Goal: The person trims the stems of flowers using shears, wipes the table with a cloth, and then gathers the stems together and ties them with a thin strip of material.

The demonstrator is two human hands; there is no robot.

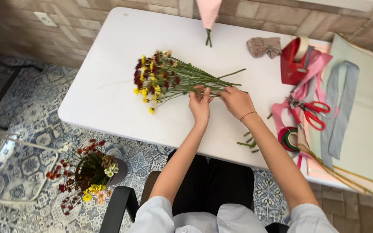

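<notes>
A bunch of small yellow and dark red flowers (pixel 154 77) lies on the white table (pixel 109 86), heads to the left, green stems (pixel 203 80) running right. My left hand (pixel 200 105) and my right hand (pixel 237 101) meet at the stems, fingers pinched around them near the middle of the bunch. A thin bracelet circles my right wrist. Cut stem pieces (pixel 249 143) lie near the table's front edge by my right forearm.
Red-handled scissors (pixel 311 111), a red tape dispenser (pixel 293 60), pink and grey ribbons (pixel 339 103), rolls of tape (pixel 288 139) and pale wrapping paper (pixel 368 108) lie at the right. A pink wrapped bouquet (pixel 208 15) sits at the back. A pot of flowers (pixel 89 172) stands on the tiled floor.
</notes>
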